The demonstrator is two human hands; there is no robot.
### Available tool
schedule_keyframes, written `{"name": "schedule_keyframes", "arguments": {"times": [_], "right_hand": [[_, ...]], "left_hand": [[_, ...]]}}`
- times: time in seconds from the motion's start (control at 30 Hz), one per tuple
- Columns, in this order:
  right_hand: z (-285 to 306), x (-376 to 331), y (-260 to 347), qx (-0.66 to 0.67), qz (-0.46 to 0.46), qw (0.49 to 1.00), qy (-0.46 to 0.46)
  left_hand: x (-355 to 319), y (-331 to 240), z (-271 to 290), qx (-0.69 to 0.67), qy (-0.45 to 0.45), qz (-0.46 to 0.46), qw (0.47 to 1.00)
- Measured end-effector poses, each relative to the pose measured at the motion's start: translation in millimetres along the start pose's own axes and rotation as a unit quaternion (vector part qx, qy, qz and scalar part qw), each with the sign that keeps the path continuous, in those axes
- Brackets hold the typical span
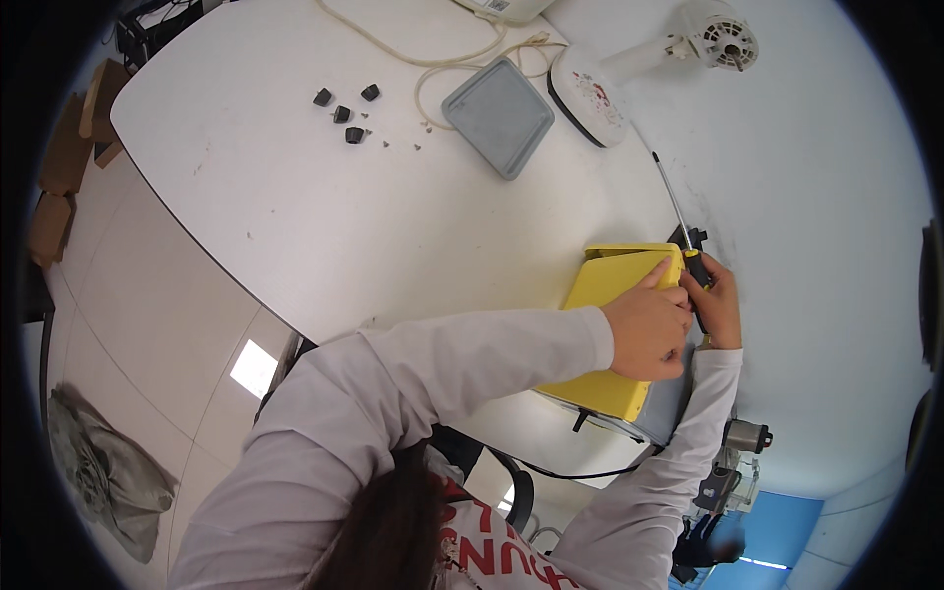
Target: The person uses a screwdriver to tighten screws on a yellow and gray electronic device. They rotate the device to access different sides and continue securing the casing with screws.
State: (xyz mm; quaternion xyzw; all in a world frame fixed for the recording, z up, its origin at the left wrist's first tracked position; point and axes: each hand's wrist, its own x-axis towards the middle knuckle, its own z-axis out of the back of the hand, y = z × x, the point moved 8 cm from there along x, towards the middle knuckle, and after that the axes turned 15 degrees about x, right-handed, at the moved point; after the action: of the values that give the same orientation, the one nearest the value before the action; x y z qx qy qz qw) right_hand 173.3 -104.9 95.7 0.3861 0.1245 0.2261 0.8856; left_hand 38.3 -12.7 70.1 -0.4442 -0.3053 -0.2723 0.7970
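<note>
A yellow cover (590, 393) lies on a grey boxy appliance (669, 403) at the table's right side. Its far end shows a raised lip. My left hand (647, 332) is closed on the cover's right part, the index finger stretched along its edge. Beside it, my right hand (723, 307) grips the black and yellow handle of a screwdriver (671, 192), its long metal shaft pointing away from me. A small black part (696, 238) sits by the cover's far right corner. My hands hide where the cover meets the appliance.
Several black rubber feet (341, 114) and tiny screws (385, 145) lie at the far left of the white table (393, 236). Farther back are a grey tray (500, 116), a cream cable (403, 57) and a rounded white part (587, 98). A motor-like piece (728, 47) stands far right.
</note>
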Motion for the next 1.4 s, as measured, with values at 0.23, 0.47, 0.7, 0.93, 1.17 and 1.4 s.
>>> {"name": "schedule_keyframes", "arguments": {"times": [0.23,0.47,0.7,0.93,1.17,1.4], "right_hand": [[-3,-3,10,-0.042,0.012,0.999,-0.011],[0,-6,11,-0.028,0.042,0.999,0.004],[1,-10,8,-0.021,-0.013,0.999,-0.023],[-29,-34,34,0.012,0.005,0.999,0.041],[-54,-64,50,0.023,0.008,0.989,0.144],[-55,-71,55,-0.001,0.045,0.994,0.098]], "left_hand": [[-2,1,0,0.005,0.011,0.003,1.0],[-2,0,6,-0.061,-0.048,0.0,0.997],[-38,120,3,-0.244,-0.303,0.31,0.867],[-84,145,-1,-0.101,0.133,0.33,0.929],[-104,116,17,-0.019,0.226,0.209,0.951],[-105,109,11,-0.04,0.276,0.198,0.94]]}}
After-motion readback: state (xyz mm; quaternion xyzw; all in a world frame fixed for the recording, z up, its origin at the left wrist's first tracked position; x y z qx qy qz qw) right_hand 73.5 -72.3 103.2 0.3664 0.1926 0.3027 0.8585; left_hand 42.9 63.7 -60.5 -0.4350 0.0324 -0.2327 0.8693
